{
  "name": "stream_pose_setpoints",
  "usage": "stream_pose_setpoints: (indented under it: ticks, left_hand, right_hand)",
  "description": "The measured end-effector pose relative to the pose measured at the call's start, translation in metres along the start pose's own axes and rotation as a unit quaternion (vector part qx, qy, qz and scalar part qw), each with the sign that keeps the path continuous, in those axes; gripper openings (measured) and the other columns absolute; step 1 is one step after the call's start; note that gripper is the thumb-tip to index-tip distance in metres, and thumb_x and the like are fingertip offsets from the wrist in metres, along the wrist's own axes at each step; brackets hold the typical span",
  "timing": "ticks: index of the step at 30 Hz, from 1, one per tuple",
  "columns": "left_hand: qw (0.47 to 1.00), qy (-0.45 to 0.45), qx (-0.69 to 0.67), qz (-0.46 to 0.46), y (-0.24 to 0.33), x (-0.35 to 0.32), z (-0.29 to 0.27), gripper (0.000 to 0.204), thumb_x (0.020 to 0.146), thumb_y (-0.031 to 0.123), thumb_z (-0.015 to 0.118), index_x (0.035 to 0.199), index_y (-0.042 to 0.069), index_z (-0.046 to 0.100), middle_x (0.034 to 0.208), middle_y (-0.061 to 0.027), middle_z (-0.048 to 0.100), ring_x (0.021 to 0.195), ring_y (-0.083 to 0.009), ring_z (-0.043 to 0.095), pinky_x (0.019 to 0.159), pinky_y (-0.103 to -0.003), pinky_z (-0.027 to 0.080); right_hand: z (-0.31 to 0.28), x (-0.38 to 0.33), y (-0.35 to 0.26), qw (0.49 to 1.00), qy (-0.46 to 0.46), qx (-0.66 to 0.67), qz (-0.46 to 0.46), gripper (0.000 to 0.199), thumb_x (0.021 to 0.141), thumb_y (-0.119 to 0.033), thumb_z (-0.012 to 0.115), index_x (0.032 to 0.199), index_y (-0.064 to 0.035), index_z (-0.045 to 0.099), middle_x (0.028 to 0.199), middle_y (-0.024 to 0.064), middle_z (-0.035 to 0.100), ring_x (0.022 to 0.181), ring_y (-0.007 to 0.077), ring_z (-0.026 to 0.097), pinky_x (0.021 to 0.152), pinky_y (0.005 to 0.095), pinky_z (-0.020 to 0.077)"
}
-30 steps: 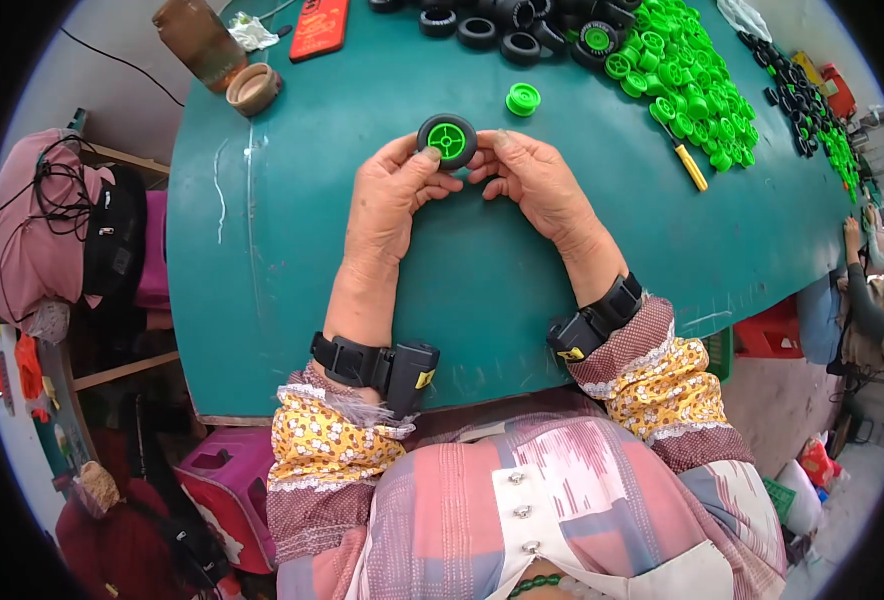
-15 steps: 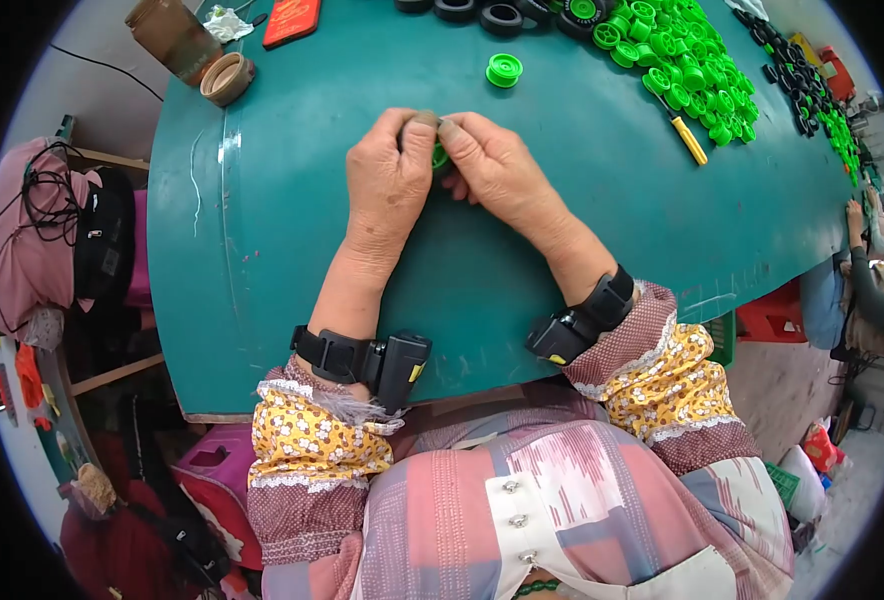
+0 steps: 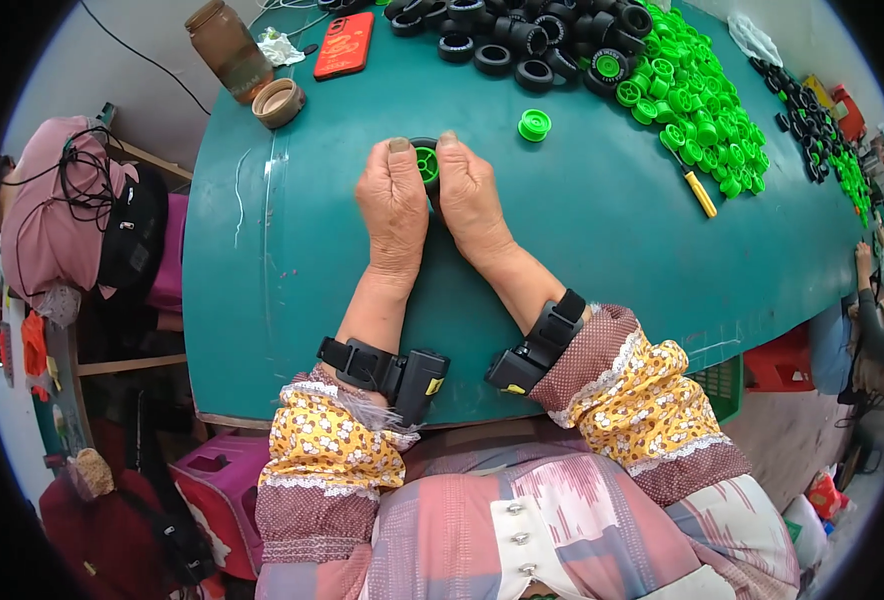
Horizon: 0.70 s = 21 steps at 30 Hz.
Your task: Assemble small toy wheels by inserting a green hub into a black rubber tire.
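Observation:
A small toy wheel [image 3: 427, 162], black tyre around a green hub, is pinched between both of my hands on the teal table [image 3: 582, 250]. My left hand [image 3: 394, 205] grips its left side with the thumb on top. My right hand [image 3: 469, 195] presses against its right side, thumb up beside the other thumb. Most of the wheel is hidden by my fingers. A single loose green hub [image 3: 534, 125] lies on the table just beyond my right hand.
Several black tyres [image 3: 507, 40] and a heap of green hubs [image 3: 697, 100] lie at the far edge. A yellow-handled tool [image 3: 701, 194] rests at right. A red phone [image 3: 345, 45], a brown jar [image 3: 228, 47] and its lid [image 3: 279, 102] sit far left. Another person's arm [image 3: 867, 300] shows at right.
My hands have closed tighter around the wheel, knuckles together with thumbs on top; one second ago the wheel lay face-up between my fingertips with its green hub showing.

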<state>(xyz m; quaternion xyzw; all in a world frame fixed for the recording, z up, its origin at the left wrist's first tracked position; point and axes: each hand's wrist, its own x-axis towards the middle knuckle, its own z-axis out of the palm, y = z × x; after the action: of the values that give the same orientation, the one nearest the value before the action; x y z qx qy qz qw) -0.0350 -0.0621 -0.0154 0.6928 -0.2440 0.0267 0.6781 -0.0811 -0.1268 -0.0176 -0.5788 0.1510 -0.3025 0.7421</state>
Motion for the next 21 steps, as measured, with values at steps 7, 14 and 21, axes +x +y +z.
stream_pose_setpoints:
  ticks: [7, 14, 21]
  left_hand:
    - [0.999, 0.037, -0.007, 0.009, -0.016, 0.005, -0.003, 0.027, 0.09, 0.026, 0.043, 0.082, 0.002, 0.052, 0.065, -0.0001, 0.049, 0.058, -0.0062, 0.042, 0.051, -0.021, 0.037]
    - [0.945, -0.162, -0.192, -0.209, 0.001, 0.012, -0.018, 0.027, 0.081, 0.017, 0.057, 0.098, -0.004, 0.052, 0.083, -0.0076, 0.059, 0.065, -0.0121, 0.058, 0.059, -0.021, 0.045]
    - [0.933, -0.186, -0.226, -0.211, -0.003, 0.009, -0.018, 0.04, 0.078, 0.01, 0.058, 0.112, -0.007, 0.047, 0.088, -0.0098, 0.06, 0.069, -0.0136, 0.06, 0.06, -0.02, 0.046]
  right_hand:
    - [-0.002, -0.008, -0.008, 0.996, -0.066, 0.006, 0.056, 0.031, 0.09, -0.027, 0.042, 0.087, 0.0011, 0.053, 0.065, 0.0015, 0.052, 0.055, 0.0077, 0.046, 0.049, 0.0223, 0.0402]
    - [-0.054, 0.015, -0.019, 0.973, -0.161, -0.118, 0.117, 0.028, 0.089, -0.028, 0.046, 0.096, -0.0022, 0.054, 0.062, -0.0005, 0.051, 0.05, 0.0065, 0.047, 0.047, 0.0189, 0.0391]
    - [-0.049, 0.011, -0.013, 0.98, -0.124, -0.136, 0.078, 0.04, 0.083, -0.027, 0.055, 0.112, -0.0012, 0.048, 0.077, 0.0054, 0.058, 0.061, 0.0106, 0.054, 0.053, 0.0229, 0.045]
